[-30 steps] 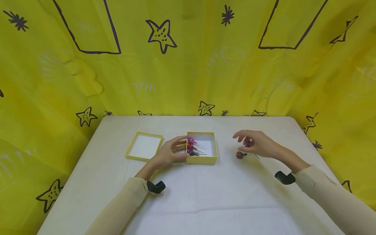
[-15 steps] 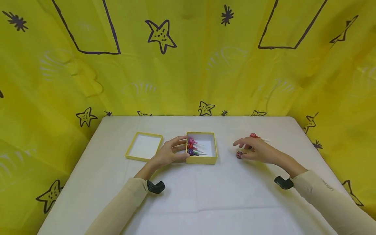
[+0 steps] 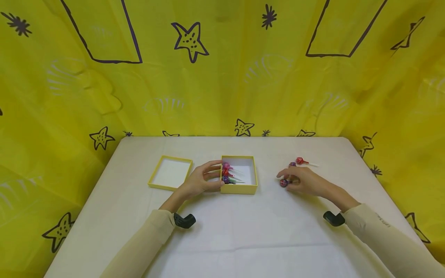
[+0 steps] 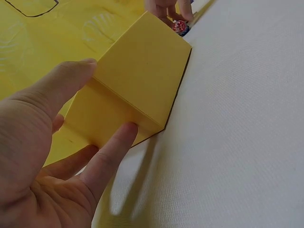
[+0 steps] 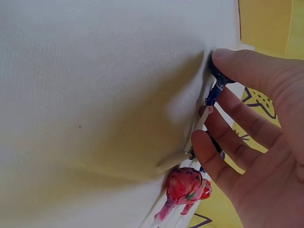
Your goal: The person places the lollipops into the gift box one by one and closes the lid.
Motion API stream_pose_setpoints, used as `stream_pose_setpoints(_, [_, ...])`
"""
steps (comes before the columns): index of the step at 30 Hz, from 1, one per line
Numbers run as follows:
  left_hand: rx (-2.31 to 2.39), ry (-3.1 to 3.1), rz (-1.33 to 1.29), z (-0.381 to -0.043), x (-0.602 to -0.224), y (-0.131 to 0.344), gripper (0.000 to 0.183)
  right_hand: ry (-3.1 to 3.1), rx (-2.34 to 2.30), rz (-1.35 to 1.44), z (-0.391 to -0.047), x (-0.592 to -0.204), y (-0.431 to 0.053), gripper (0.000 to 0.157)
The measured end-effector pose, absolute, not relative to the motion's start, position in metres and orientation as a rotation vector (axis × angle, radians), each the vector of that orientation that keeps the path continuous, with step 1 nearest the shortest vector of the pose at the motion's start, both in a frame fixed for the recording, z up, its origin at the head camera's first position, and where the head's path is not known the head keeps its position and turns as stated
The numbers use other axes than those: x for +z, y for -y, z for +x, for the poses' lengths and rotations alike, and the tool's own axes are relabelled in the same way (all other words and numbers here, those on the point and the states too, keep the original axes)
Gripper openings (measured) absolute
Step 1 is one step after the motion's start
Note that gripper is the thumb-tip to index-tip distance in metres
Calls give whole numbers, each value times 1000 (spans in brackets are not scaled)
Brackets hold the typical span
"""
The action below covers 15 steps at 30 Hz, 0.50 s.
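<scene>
**One blue-and-red lollipop (image 3: pixel 284 183) at our R hand (image 3: pixel 304 180), L hand (image 3: pixel 198 181) on yellow box (image 3: pixel 240 189)**

Our L hand holds the yellow box by its 9 o'clock side, thumb at the near corner, fingers along that wall, prob. so it won't slide. The box lid (image 3: pixel 170 173) lies inside-up at 9 o'clock of the box, prob. parked there to free the R side.

Our R hand, approx. 3 o'clock of the box, has thumb & fingers curved round the blue-and-red lollipop on the table (image 3: pixel 243 231); thumb's at the head, but can't tell if we've a firm pinch.

Long axis runs approx. 9–3 o'clock: head to 9, toward the box; stick to 3, mostly hidden by our hand in head view.

Inside the box, pink lollipop (image 3: pixel 226 166), red lollipop (image 3: pixel 226 173) & purple lollipop (image 3: pixel 226 180) have heads by the 9 o'clock wall, sticks approx. to 3, prob. lined up to save room.

Loose red-wrapped lollipop (image 3: pixel 299 160) sits approx. 1 o'clock of ours, stick between 3 & 4; a purple-wrapped one (image 3: pixel 292 164) is mostly behind our fingers.
</scene>
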<state>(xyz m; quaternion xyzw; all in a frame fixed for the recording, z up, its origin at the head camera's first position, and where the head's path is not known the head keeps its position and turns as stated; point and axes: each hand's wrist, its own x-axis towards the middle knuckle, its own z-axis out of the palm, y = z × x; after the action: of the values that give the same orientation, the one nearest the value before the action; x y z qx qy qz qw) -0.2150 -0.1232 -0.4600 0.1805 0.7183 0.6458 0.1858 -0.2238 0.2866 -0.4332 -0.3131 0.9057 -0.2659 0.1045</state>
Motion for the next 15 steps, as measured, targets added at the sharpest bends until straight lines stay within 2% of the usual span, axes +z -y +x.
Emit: stream_pose_setpoints(15, [1812, -2022, 497, -215, -459, 123, 77, -2703, -767, -925, -224, -440, -287, 32])
